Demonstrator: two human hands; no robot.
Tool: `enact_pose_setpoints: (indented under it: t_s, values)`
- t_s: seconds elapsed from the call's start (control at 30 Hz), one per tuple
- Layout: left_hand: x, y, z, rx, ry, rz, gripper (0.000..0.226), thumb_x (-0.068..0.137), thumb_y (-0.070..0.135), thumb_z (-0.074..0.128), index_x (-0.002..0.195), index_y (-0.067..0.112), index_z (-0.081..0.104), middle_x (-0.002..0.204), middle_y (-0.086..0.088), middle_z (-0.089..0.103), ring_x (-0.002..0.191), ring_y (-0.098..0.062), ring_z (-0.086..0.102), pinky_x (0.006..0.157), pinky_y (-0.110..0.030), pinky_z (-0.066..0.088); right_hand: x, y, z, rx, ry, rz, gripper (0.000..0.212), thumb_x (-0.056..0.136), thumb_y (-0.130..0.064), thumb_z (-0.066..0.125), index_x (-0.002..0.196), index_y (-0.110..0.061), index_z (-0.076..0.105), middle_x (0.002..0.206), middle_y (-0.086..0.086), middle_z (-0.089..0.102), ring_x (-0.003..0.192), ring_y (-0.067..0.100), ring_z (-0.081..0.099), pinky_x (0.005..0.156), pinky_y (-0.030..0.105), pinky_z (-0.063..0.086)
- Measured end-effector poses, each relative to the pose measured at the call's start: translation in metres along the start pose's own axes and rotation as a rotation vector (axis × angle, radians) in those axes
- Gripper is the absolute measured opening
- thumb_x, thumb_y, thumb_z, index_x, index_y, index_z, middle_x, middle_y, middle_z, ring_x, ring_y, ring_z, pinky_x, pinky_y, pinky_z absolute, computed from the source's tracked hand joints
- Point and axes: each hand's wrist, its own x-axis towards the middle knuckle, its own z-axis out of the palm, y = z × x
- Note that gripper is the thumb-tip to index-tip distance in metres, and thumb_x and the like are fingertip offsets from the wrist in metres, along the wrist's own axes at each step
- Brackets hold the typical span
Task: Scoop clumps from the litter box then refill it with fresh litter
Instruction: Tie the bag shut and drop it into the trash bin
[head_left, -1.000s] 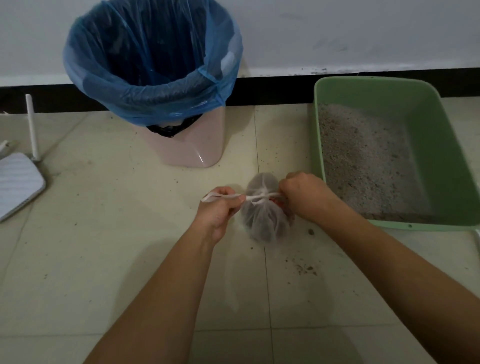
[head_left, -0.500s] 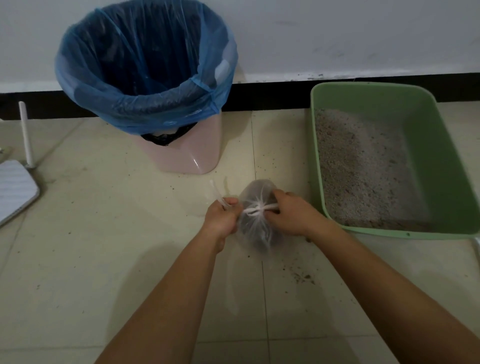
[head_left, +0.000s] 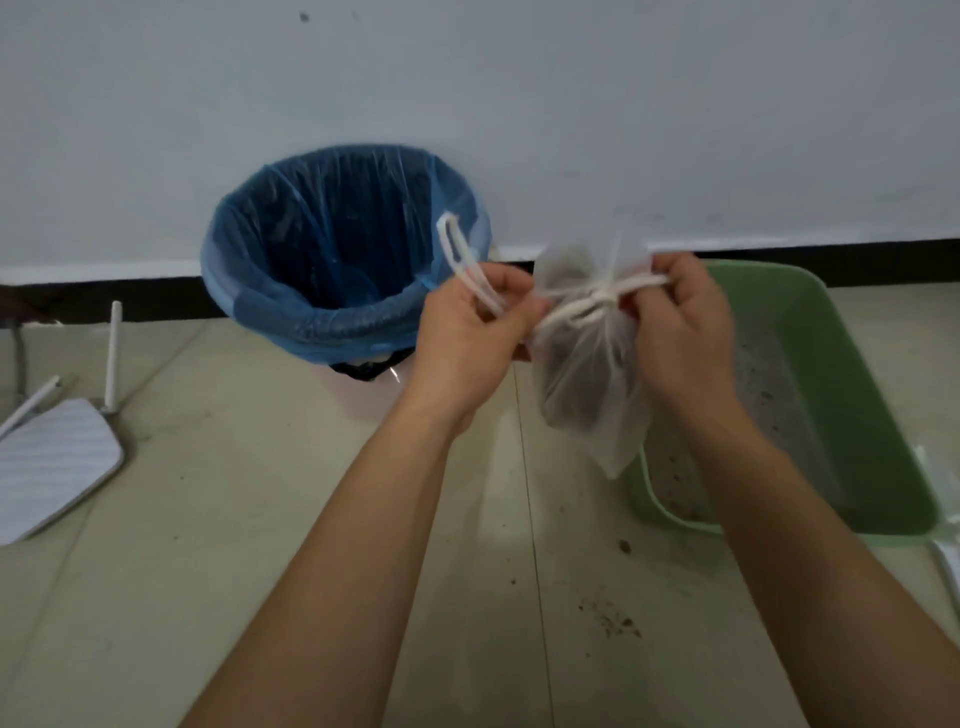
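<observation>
A small translucent white bag (head_left: 589, 374) with dark clumps inside hangs in the air between my hands, its neck bound by white ties. My left hand (head_left: 467, 338) pinches one tie, whose looped end sticks up above the fingers. My right hand (head_left: 680, 332) grips the other tie at the bag's neck. The green litter box (head_left: 878, 415) with grey litter lies on the floor at the right, partly behind the bag and my right arm. A pink bin lined with a blue bag (head_left: 332, 275) stands open against the wall, left of the hands.
A white router (head_left: 52, 457) with upright antennas lies on the floor at the far left. Litter crumbs (head_left: 613, 618) are scattered over the beige tiles beside the box. A white object (head_left: 948, 551) shows at the right edge. A white wall with a black skirting runs behind.
Both hands have lifted the tied bag off the floor to about the bin's rim height. The view has tilted up toward the wall.
</observation>
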Motion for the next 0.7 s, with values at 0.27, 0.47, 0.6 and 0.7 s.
enact_pose_setpoints:
  t_s: [0.27, 0.47, 0.6, 0.7]
  values:
    - [0.07, 0.118, -0.072, 0.244, 0.15, 0.184, 0.011, 0.085, 0.009, 0.072, 0.088, 0.013, 0.062, 0.077, -0.005, 0.065, 0.068, -0.016, 0.066, 0.062, -0.034, 0.06, 0.077, -0.117, 0.061, 0.029, -0.134, -0.001, 0.008, 0.077, -0.024, 0.054, 0.073, -0.026, 0.06, 0.074, -0.01, 0.062, 0.074, 0.009, 0.057, 0.069, 0.028, 0.047]
    - [0.108, 0.095, -0.149, 0.677, 0.35, 0.235, 0.006, 0.085, 0.025, 0.069, 0.083, 0.023, 0.064, 0.079, 0.004, 0.066, 0.077, -0.017, 0.065, 0.075, -0.03, 0.053, 0.102, -0.128, 0.158, -0.118, -0.372, 0.078, 0.024, 0.069, -0.029, 0.047, 0.08, -0.017, 0.064, 0.089, 0.01, 0.069, 0.089, 0.031, 0.066, 0.083, 0.051, 0.055]
    - [0.111, 0.035, -0.187, 0.971, 0.316, 0.185, 0.015, 0.093, 0.03, 0.055, 0.091, 0.017, 0.063, 0.084, -0.005, 0.068, 0.079, -0.026, 0.062, 0.073, -0.034, 0.046, 0.09, -0.1, 0.202, -0.399, -0.539, 0.005, 0.028, 0.087, -0.02, 0.051, 0.077, -0.004, 0.071, 0.074, 0.012, 0.069, 0.067, 0.024, 0.061, 0.067, 0.035, 0.052]
    - [0.119, 0.003, -0.204, 1.231, 0.172, 0.189, 0.017, 0.093, 0.032, 0.051, 0.086, 0.021, 0.061, 0.076, -0.001, 0.067, 0.08, -0.027, 0.061, 0.084, -0.039, 0.035, 0.084, -0.072, 0.223, -0.596, -0.657, -0.005, 0.029, 0.091, -0.018, 0.051, 0.073, -0.001, 0.067, 0.068, 0.011, 0.061, 0.06, 0.022, 0.052, 0.058, 0.034, 0.043]
